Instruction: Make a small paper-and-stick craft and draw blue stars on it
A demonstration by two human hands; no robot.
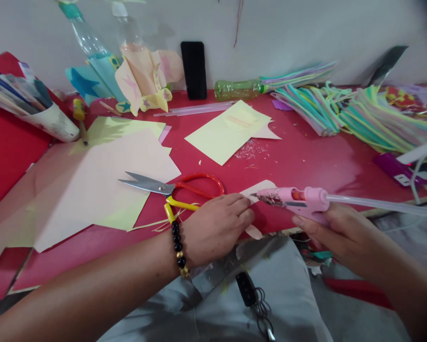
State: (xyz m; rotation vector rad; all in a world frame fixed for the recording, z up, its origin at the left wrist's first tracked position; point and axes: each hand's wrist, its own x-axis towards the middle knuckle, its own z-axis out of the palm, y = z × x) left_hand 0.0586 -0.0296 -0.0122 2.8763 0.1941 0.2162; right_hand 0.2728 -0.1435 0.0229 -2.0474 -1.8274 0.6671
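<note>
My right hand (345, 237) is wrapped around the handle of a pink hot glue gun (306, 200). Its nozzle points left, and a long clear glue stick (377, 205) sticks out of its back. Just left of the nozzle, my left hand (222, 225) has its fingers curled over a pale paper cutout (265, 187) at the table's near edge. The fingers hide the middle of that cutout. Beside the left wrist lie open scissors (156, 184) with one red and one yellow handle loop, blades pointing left.
White and yellow paper sheets (102, 166) cover the left of the red table. Behind stand a pen cup (58, 122), decorated bottles (138, 71) and a phone (194, 71). A yellow sheet (227, 130) lies mid-table; bundled pastel strips (380, 114) fill the back right. Keys (247, 289) rest on my lap.
</note>
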